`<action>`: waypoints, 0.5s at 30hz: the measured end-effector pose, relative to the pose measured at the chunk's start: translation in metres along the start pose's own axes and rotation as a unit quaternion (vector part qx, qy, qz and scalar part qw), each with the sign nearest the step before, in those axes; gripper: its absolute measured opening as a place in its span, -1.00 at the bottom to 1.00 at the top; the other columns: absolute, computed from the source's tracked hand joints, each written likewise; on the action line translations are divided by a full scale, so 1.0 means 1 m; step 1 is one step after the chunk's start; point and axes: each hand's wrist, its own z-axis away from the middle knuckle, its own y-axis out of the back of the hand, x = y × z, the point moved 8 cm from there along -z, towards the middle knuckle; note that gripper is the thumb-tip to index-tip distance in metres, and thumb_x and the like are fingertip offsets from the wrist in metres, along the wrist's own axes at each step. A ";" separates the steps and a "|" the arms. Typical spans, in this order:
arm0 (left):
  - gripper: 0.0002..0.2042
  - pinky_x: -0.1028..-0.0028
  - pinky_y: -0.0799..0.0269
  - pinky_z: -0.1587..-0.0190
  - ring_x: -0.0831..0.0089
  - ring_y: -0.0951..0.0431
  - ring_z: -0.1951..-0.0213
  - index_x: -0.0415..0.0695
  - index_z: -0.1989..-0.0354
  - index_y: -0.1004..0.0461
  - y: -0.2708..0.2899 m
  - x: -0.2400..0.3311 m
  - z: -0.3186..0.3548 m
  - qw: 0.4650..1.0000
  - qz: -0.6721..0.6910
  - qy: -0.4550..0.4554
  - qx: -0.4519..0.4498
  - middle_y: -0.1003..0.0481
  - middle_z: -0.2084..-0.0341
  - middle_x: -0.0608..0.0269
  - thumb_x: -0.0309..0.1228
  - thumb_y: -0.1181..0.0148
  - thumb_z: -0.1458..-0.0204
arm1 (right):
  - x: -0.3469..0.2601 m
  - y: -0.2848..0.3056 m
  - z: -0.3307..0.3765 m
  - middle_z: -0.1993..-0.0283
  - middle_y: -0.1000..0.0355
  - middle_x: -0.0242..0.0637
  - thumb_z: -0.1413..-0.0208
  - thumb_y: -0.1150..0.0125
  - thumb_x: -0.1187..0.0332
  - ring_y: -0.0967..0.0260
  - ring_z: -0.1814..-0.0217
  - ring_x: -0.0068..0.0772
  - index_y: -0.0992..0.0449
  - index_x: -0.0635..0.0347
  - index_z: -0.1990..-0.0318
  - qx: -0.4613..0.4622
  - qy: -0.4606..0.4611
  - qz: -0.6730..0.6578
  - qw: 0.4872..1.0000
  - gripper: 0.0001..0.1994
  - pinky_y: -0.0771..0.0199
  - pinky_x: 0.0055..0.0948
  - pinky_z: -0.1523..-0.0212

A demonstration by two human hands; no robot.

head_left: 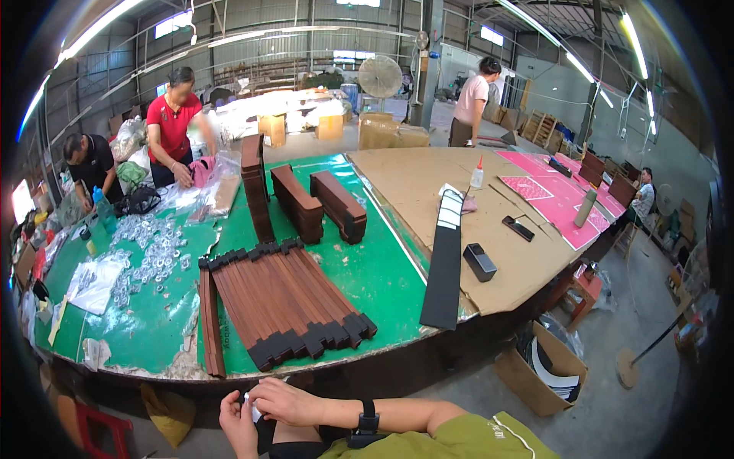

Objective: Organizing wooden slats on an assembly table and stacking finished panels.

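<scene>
My left hand (239, 424) and my right hand (284, 402) are close together below the table's near edge. Their fingers are closed around a small whitish thing (253, 408), mostly hidden by the fingers, so its kind cannot be told. On the green table (390, 306) just beyond lies a row of flat reddish-brown strips (283, 294) with black ends, side by side. One brown strip (209, 321) lies apart at the row's left. Behind the row are stacks of brown leather-like strips (297, 203), some of them upright.
Clear plastic rings (149, 256) are scattered at the left. A long black strip (442, 268) lies across the cardboard sheet (405, 172), near a black box (479, 263), a phone (518, 228) and a bottle (478, 174). Several co-workers are around. An open carton (539, 382) stands on the floor.
</scene>
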 end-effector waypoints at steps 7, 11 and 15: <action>-0.85 0.44 -0.45 0.31 0.40 -0.56 0.40 -0.29 0.22 -0.52 0.017 -0.022 0.003 0.994 -0.110 -0.017 -0.004 -0.52 0.46 0.15 -0.54 -0.22 -0.03 | -0.013 0.004 -0.017 0.21 -0.42 -0.22 0.16 -0.34 0.49 -0.37 0.08 -0.04 -0.43 0.16 0.31 0.030 0.069 -0.136 0.988 -0.77 -0.36 -0.17 0.02; -0.82 0.30 -0.49 0.26 0.05 -0.55 0.29 -0.22 0.22 -0.52 0.004 0.029 -0.001 0.947 -0.294 -0.127 -0.037 -0.52 0.35 0.09 -0.36 -0.19 -0.09 | 0.030 0.031 -0.023 0.31 -0.43 -0.14 0.07 -0.32 0.54 -0.43 0.24 -0.10 -0.48 0.26 0.29 0.076 -0.107 -0.092 0.987 -0.83 -0.45 -0.31 0.19; -0.80 0.29 -0.49 0.30 0.10 -0.56 0.31 -0.16 0.16 -0.51 0.016 0.056 0.010 0.953 -0.284 -0.063 0.080 -0.51 0.32 0.16 -0.42 -0.25 -0.03 | 0.048 0.023 -0.038 0.30 -0.44 -0.13 0.00 -0.34 0.47 -0.45 0.23 -0.10 -0.44 0.28 0.25 -0.002 -0.167 -0.064 0.984 -0.80 -0.45 -0.28 0.22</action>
